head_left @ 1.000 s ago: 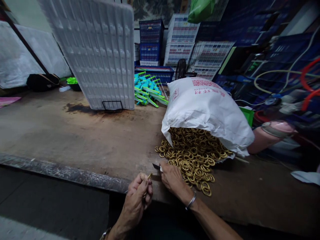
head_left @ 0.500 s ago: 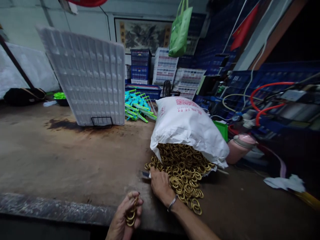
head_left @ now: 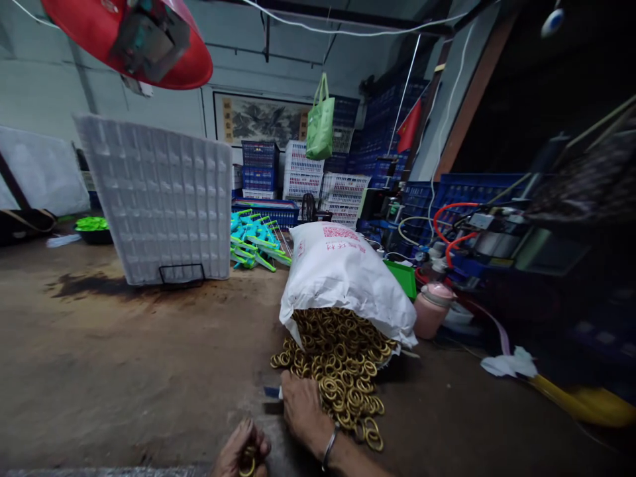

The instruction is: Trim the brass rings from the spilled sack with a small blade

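Left hand [head_left: 241,450] is curled in snugly around a few brass-coloured rings [head_left: 247,469], partly cut off by the bottom edge. Right hand [head_left: 301,403] seems to be pinching a dark flat blade [head_left: 271,391], with a bit of white by the fingers, low over the surface [head_left: 149,371]. Fingertips are tucked away, so can't tell the exact grip.

My two cents: point that blade away from the left hand, hold the rings loosely enough to pick through one by one, and work just left of the pile so strays don't roll back in.

The pile of loose rings [head_left: 348,389] sits right beside the right hand, spilling from a white sack [head_left: 348,271]. Sack's got a red QR code [head_left: 340,231] and red Chinese characters, too small and warped for me to read properly. Way back, the framed landscape picture [head_left: 261,120] has columns of characters down both sides, not legible either. No brand I can make out on the pink bottle [head_left: 432,311].
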